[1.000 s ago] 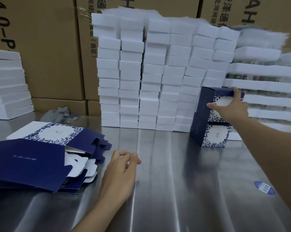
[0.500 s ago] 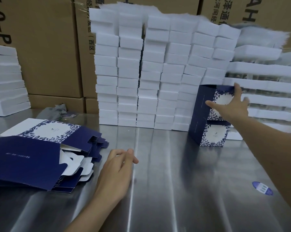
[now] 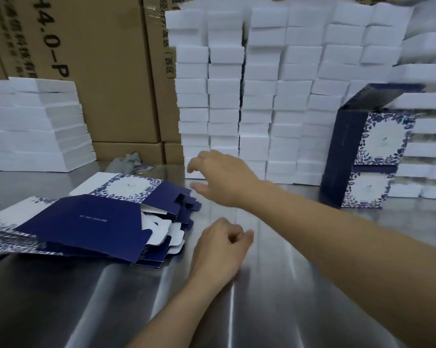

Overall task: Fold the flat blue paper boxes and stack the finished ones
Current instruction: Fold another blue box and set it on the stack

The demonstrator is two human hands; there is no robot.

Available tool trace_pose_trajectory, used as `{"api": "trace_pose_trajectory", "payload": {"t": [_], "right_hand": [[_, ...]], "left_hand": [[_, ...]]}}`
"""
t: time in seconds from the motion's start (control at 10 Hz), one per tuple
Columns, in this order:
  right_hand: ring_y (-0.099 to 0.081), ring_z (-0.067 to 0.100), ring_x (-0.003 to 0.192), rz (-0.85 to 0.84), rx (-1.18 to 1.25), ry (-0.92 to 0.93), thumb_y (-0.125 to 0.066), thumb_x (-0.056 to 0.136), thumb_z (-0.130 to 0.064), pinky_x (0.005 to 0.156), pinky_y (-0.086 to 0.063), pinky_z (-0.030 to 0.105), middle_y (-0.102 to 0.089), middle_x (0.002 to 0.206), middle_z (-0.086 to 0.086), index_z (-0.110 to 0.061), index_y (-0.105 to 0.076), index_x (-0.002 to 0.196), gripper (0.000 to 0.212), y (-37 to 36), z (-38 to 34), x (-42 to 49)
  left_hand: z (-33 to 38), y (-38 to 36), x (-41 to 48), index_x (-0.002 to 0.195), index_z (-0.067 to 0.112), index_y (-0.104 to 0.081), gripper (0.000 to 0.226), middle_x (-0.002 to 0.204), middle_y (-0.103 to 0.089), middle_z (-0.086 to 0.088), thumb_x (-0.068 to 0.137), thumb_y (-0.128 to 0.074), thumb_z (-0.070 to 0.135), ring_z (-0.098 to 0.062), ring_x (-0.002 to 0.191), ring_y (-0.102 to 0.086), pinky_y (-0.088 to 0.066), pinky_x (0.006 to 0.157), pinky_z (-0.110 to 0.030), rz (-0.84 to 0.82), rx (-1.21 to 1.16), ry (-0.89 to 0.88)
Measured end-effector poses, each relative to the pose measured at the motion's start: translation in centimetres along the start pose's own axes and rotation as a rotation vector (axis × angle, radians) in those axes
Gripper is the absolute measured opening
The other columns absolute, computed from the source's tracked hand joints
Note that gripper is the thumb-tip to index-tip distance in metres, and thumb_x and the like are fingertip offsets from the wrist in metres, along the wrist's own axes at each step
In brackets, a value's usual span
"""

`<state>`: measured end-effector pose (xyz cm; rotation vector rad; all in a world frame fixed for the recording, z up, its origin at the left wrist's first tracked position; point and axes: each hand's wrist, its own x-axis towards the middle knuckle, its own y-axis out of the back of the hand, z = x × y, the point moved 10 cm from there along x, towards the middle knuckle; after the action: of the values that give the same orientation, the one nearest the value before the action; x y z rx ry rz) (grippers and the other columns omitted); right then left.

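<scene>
Right hand [image 3: 224, 179], fingers apart and motion-blurred, hangs empty just beside the flat boxes [image 3: 91, 219], whose pile runs off the left edge. Left hand [image 3: 222, 244] rests loosely curled, empty, on the table [image 3: 287, 297]. 2 folded boxes [image 3: 367, 156] stand stacked at right, top blurred.

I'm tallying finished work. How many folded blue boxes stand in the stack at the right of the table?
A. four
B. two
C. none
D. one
B: the upper box sits on the lower box at the right of the steel table, and no other folded blue box is in view.
</scene>
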<state>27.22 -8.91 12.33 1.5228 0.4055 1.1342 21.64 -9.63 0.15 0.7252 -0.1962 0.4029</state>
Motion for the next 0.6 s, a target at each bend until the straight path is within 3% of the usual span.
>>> {"api": "trace_pose_trajectory", "payload": {"t": [0.1,0.2,0.3,0.5,0.6], "right_hand": [[-0.040,0.030,0.144,-0.132,0.192,-0.044,-0.069,0.088,-0.070,0.110,-0.044,0.047,-0.047,0.156,0.008,-0.026,-0.037,0.159,0.090,-3.9,-2.9,1.8],[-0.021,0.035,0.156,-0.297,0.273,-0.073,-0.076,0.079,-0.073,0.124,-0.030,0.051,-0.028,0.170,0.010,-0.030,-0.015,0.167,0.116,-6.9,-3.7,3.3],[-0.036,0.036,0.148,-0.363,0.400,-0.101,-0.083,0.078,-0.066,0.120,-0.037,0.050,-0.040,0.163,0.014,-0.034,-0.010,0.167,0.120,-8.7,-3.9,4.4],[-0.049,0.030,0.139,-0.306,0.635,-0.137,-0.088,0.081,-0.050,0.103,-0.042,0.036,-0.053,0.150,0.009,-0.038,-0.023,0.163,0.106,-10.0,-3.8,4.7],[-0.060,0.023,0.114,-0.206,0.673,-0.137,-0.084,0.087,-0.049,0.091,-0.047,0.032,-0.063,0.121,0.002,-0.032,-0.046,0.153,0.078,-8.3,-3.6,4.6]], "left_hand": [[-0.1,-0.1,-0.2,0.075,0.014,-0.058,0.037,0.074,-0.067,0.001,0.084,-0.049,0.049,-0.016,0.069,-0.065,-0.053,0.069,-0.042,-0.029,-0.071,0.030],[-0.7,-0.4,-0.1,0.078,0.030,-0.059,0.018,0.080,-0.068,0.010,0.094,-0.052,0.031,-0.013,0.084,-0.068,-0.058,0.081,-0.041,-0.051,-0.103,0.062],[-1.2,-0.4,0.0,0.076,0.038,-0.044,0.040,0.078,-0.058,0.007,0.093,-0.063,0.007,-0.024,0.081,-0.061,-0.060,0.085,-0.043,-0.035,-0.082,0.048],[-1.4,-0.5,-0.4,0.088,0.034,-0.043,0.044,0.089,-0.052,0.003,0.087,-0.072,0.002,-0.020,0.084,-0.051,-0.050,0.083,-0.030,-0.025,-0.009,0.001],[-1.2,-0.8,-0.2,0.075,0.042,-0.031,0.057,0.080,-0.048,0.009,0.086,-0.073,0.005,-0.021,0.081,-0.051,-0.049,0.080,-0.030,-0.039,0.014,-0.012]]}}
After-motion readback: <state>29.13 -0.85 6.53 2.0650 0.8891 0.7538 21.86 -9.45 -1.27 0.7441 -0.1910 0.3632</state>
